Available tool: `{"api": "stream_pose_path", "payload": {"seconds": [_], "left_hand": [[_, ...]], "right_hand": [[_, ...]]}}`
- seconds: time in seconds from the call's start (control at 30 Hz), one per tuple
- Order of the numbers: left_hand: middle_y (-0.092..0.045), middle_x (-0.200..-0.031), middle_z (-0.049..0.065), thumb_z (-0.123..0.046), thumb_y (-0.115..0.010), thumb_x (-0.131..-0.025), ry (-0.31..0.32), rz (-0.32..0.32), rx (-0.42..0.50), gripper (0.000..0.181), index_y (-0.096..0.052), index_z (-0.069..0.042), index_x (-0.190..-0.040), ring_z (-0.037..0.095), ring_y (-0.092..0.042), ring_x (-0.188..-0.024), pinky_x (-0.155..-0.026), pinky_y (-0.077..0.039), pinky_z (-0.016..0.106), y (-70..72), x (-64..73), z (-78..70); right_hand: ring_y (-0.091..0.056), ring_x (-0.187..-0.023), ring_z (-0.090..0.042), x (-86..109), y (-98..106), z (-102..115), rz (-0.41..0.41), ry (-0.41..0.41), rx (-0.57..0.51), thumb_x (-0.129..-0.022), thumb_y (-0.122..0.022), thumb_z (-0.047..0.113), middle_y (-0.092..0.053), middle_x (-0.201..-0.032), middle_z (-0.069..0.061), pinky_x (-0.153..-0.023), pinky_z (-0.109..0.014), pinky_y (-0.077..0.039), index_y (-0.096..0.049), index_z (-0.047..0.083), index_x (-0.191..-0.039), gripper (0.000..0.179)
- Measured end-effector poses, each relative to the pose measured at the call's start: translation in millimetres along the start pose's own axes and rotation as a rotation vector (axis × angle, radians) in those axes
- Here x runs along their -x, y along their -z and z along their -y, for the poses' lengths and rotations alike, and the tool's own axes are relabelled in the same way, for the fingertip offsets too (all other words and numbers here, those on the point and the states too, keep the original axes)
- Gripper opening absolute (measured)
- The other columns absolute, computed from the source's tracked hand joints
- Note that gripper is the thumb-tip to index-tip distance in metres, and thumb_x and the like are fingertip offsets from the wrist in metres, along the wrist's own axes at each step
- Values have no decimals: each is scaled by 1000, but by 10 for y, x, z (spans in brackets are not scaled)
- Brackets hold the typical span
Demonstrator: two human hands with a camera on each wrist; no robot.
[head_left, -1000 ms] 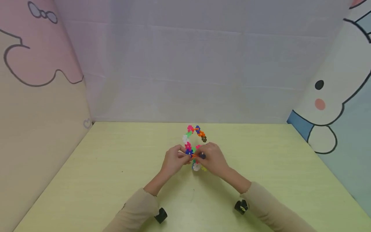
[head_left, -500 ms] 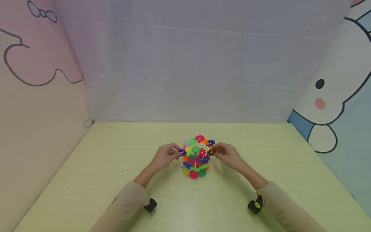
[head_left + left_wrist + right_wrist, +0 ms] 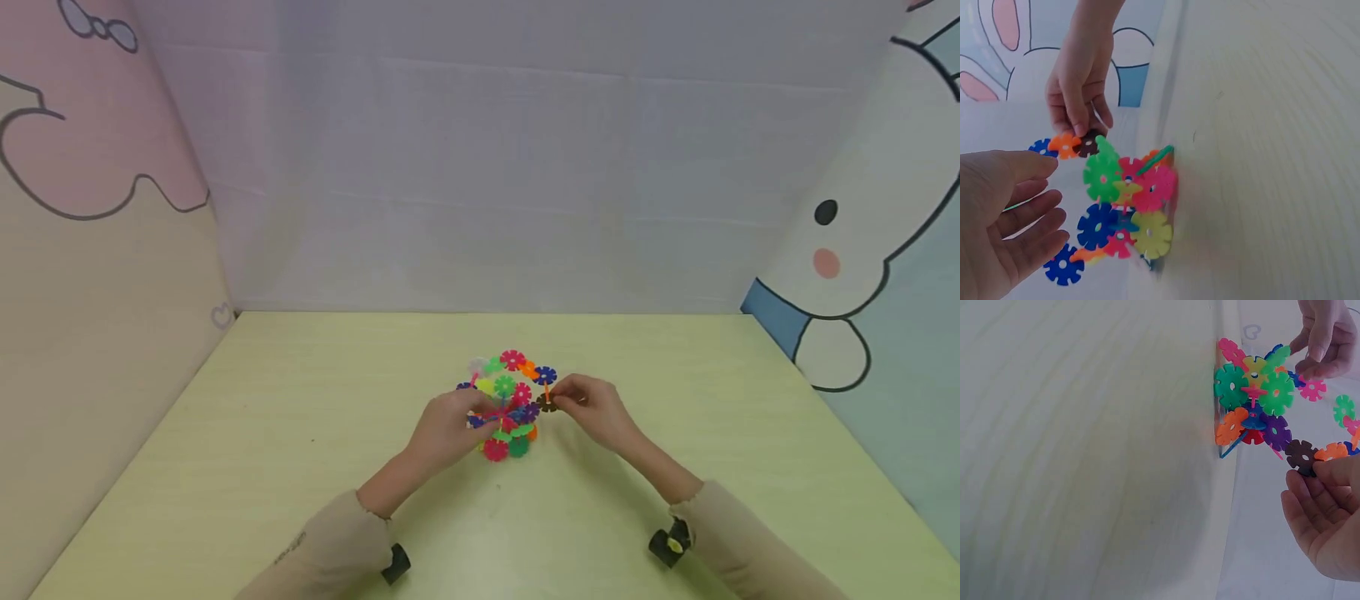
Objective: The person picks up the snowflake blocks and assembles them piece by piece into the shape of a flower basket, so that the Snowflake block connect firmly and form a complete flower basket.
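A basket-like build of colourful notched plastic discs (image 3: 496,450) stands on the table, with a chain of discs (image 3: 513,360) arching over it. At the arch's right end my right hand (image 3: 596,412) pinches a brown notched disc (image 3: 1301,457) between thumb and fingers. An orange disc (image 3: 1332,451) is joined to that brown one. My left hand (image 3: 450,425) is in front of the build's left side in the head view. Its fingers (image 3: 1032,215) are loosely bent beside the discs in the left wrist view, with nothing seen between them. Part of the build is hidden behind this hand.
The pale yellow-green table (image 3: 300,500) runs back to a light cloth wall (image 3: 480,183). Side panels printed with cartoon figures (image 3: 832,225) border it left and right. A black wrist device (image 3: 670,543) sits at the right sleeve.
Both hands first worked close together, then moved apart to either side of the arch. The left hand has since let go of the blue disc and moved inward; the right still pinches the brown one.
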State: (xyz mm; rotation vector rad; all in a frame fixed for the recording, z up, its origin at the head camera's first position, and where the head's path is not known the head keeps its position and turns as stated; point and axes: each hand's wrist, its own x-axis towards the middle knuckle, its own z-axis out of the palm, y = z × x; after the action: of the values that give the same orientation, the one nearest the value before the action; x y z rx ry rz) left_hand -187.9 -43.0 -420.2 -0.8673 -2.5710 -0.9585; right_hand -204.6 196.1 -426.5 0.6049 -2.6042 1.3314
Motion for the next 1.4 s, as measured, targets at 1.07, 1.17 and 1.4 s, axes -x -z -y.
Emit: {"api": "stream_pose_path", "payload": {"seconds": [1.07, 1.17, 1.4], "left_hand": [[-65, -70, -2, -14, -74, -73, 28, -88, -198, 6, -71, -9, -76, 11, -54, -63, -56, -46, 19, -338, -334, 127], [-66, -70, -3, -14, -73, -73, 28, -172, -175, 5, -72, -10, -77, 12, -54, -63, -54, -44, 19, -287, -363, 133], [-64, -67, -1, -16, -71, -75, 24, -310, -138, 7, -70, -9, -76, 10, -48, -58, -49, -37, 15, -242, -389, 172]], "right_hand": [[-64, -65, -24, -205, -337, 185, -166, 33, -64, -81, -64, 0, -66, -78, -13, -54, -21, -51, -62, -2, -90, 10], [-64, -66, -26, -272, -327, 232, -160, 86, -75, -84, -61, 1, -66, -80, -15, -55, -21, -52, -60, -1, -98, 14], [-64, -63, -19, -408, -345, 342, -182, 148, -48, -86, -59, 4, -67, -77, -13, -55, -21, -52, -61, 2, -103, 17]]}}
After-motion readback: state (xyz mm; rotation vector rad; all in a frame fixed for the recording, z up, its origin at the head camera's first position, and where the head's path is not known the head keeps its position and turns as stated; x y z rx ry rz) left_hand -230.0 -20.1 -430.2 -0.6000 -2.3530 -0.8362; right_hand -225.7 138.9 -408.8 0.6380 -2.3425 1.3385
